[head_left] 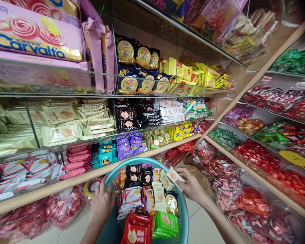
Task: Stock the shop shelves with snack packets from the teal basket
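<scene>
A teal round basket (184,217) full of packaged snacks stands below the shelves. My right hand (189,183) pinches a cream snack packet (175,177) over the basket's right side. At the basket's left rim is my left hand (103,200), its fingers bent; whether they grip anything is hard to make out. Inside the basket lie black packets (138,175), more cream packets (159,196), white and pink packets (130,198), a round-windowed dark packet (171,203), green packets (167,223) and red packets (137,228).
Glass-fronted shelves (152,144) hold cream, black, purple and yellow packets, with large pink Carvalfo packs (38,34) at upper left. Sloped candy bins (264,152) line the right. Bagged red sweets (66,206) lie beneath the shelves, and more bags (254,203) sit at lower right.
</scene>
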The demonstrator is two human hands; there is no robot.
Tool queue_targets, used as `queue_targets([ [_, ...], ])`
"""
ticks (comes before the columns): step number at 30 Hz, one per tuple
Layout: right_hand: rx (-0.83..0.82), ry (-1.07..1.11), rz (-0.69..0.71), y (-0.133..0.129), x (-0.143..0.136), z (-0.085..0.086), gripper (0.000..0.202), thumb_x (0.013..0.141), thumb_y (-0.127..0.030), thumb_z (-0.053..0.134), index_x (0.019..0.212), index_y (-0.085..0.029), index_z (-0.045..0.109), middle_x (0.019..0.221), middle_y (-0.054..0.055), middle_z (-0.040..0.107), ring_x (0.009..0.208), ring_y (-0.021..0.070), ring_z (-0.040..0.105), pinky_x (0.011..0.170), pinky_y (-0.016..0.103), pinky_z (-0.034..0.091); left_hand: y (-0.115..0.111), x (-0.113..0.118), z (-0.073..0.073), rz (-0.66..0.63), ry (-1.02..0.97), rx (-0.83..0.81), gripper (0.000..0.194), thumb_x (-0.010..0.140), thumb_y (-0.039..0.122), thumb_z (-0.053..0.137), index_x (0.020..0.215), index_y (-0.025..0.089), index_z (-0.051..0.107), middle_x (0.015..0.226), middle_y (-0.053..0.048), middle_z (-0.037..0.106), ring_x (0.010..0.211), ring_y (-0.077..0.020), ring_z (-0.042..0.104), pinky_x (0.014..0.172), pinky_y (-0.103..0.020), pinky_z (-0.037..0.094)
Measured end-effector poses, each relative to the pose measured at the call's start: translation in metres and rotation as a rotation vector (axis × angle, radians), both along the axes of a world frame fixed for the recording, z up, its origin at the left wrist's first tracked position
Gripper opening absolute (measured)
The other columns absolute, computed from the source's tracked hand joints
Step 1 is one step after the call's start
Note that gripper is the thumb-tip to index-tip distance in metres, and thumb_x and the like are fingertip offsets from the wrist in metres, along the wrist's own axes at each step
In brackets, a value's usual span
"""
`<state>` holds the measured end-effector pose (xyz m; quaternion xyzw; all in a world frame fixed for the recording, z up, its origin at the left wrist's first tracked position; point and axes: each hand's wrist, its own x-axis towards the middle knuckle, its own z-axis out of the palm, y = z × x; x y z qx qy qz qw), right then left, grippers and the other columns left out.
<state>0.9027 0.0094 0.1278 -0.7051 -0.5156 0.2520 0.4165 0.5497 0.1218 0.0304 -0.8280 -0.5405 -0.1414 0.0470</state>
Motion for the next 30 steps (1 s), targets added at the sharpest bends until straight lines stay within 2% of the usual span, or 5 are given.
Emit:
queue_targets([
  [5, -0.023, 0.03, 0.001, 0.004, 0.003, 0.001, 0.027, 0.073, -0.038, 0.063, 0.093, -0.022, 0.053, 0.083, 0.002, 0.066, 0.079, 0.0206, 0.064, 0.071, 0.032, 0.051, 0.0, 0.0, -0.002, 0.006, -0.016, 0.013, 0.032, 0.092, 0.029, 0.042, 0.105, 0.019, 0.068, 0.136, -0.017, 0.048, 0.107, -0.0316, 0.054, 0.077, -0.041, 0.052],
  [12, 0.028, 0.045, -0.007, 0.015, 0.006, -0.001, 0.027, 0.078, -0.043, 0.06, 0.092, -0.02, 0.059, 0.093, 0.007, 0.066, 0.089, 0.0219, 0.062, 0.08, 0.034, 0.049, 0.0, 0.0, -0.001, 0.003, -0.023, 0.023, 0.03, 0.09, 0.027, 0.045, 0.106, 0.019, 0.068, 0.136, -0.016, 0.049, 0.109, -0.0321, 0.053, 0.08, -0.042, 0.051],
  [18, -0.205, -0.167, 0.241, 0.039, 0.01, 0.008, 0.021, 0.081, -0.034, 0.053, 0.089, -0.017, 0.063, 0.087, 0.004, 0.069, 0.081, 0.0203, 0.063, 0.073, 0.03, 0.048, -0.001, -0.001, -0.002, 0.006, -0.034, 0.025, 0.029, 0.091, 0.027, 0.045, 0.105, 0.018, 0.069, 0.136, -0.017, 0.049, 0.106, -0.0314, 0.054, 0.08, -0.042, 0.051],
  [24, -0.429, -0.349, 0.3, 0.079, 0.006, 0.0, 0.01, 0.069, -0.013, 0.065, 0.078, -0.017, 0.068, 0.08, 0.002, 0.069, 0.085, 0.0205, 0.064, 0.076, 0.029, 0.046, -0.002, -0.001, 0.001, 0.011, -0.033, -0.01, 0.031, 0.092, 0.028, 0.042, 0.106, 0.019, 0.068, 0.138, -0.016, 0.047, 0.109, -0.0319, 0.054, 0.077, -0.042, 0.052],
  [30, -0.642, -0.546, 0.289, 0.101, -0.013, -0.012, 0.017, 0.086, -0.03, 0.064, 0.093, -0.015, 0.064, 0.102, 0.004, 0.065, 0.095, 0.0191, 0.061, 0.086, 0.04, 0.049, -0.001, -0.002, -0.002, 0.001, -0.047, 0.01, 0.03, 0.091, 0.027, 0.043, 0.105, 0.018, 0.068, 0.136, -0.017, 0.048, 0.111, -0.032, 0.053, 0.078, -0.041, 0.052],
])
